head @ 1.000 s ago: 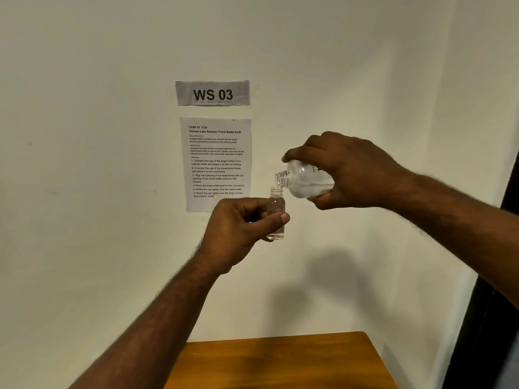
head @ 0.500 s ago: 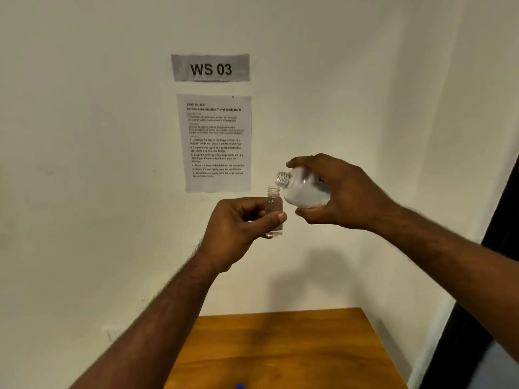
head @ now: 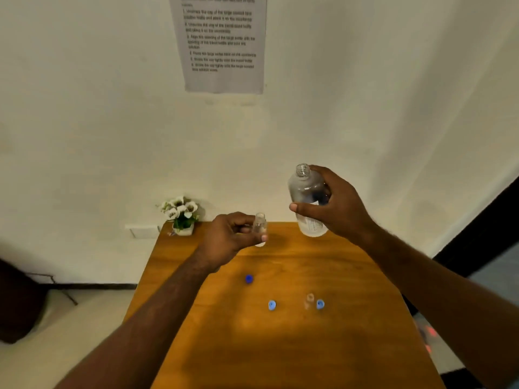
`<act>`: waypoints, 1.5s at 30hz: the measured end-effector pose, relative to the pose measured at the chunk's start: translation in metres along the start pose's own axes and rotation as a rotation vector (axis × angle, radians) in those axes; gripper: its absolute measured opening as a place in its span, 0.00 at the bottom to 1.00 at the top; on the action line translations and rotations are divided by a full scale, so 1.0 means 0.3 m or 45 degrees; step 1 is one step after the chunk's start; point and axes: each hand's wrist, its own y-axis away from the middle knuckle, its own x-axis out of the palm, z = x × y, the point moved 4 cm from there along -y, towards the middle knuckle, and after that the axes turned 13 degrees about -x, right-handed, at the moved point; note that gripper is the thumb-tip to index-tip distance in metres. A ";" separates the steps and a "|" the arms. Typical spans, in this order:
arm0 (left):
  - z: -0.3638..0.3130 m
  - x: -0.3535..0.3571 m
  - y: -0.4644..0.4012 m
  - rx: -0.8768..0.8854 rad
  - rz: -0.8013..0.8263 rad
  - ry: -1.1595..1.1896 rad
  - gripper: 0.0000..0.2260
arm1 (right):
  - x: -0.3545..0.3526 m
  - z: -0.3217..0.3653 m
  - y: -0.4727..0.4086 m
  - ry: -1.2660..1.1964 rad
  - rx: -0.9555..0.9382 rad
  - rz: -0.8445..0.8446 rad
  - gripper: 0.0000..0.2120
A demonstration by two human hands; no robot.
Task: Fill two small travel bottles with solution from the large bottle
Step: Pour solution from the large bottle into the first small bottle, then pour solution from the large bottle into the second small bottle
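Both hands are holding bottles in the air above the far end of the tabletop. Left hand [head: 230, 237] is gripping a small clear plastic travel bottle [head: 259, 227] between thumb and curled fingers — the bottle is standing upright with its neck open at the top. Right hand [head: 334, 209] is wrapping around a large clear plastic bottle [head: 307, 200], thumb across the front and fingers behind; this bottle is also standing roughly upright, its threaded mouth uncapped and pointing up, with printed text showing low on its side. The two bottles are sitting apart, the large one to the right of and higher than the small one, not touching.

Lower down, on the brown wooden tabletop [head: 280, 346], a dark blue round cap [head: 248, 279] is lying near the middle. Nearer still, a light blue cap [head: 271, 305] is resting on the wood, and to its right a second small clear travel bottle [head: 309, 301] is standing open, just beside another light blue cap [head: 320, 304] — whether those two are touching is not clear through the blur.

At the far left corner, a small white pot of white flowers with green leaves [head: 181, 213] is standing against the pale wall. Above it a printed paper sheet [head: 223, 43] is hanging on that wall, its text too blurred to read.
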 end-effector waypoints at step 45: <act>0.812 0.199 0.124 -0.382 -0.474 -0.593 0.31 | 0.075 -0.317 0.423 -0.063 0.369 -0.004 0.38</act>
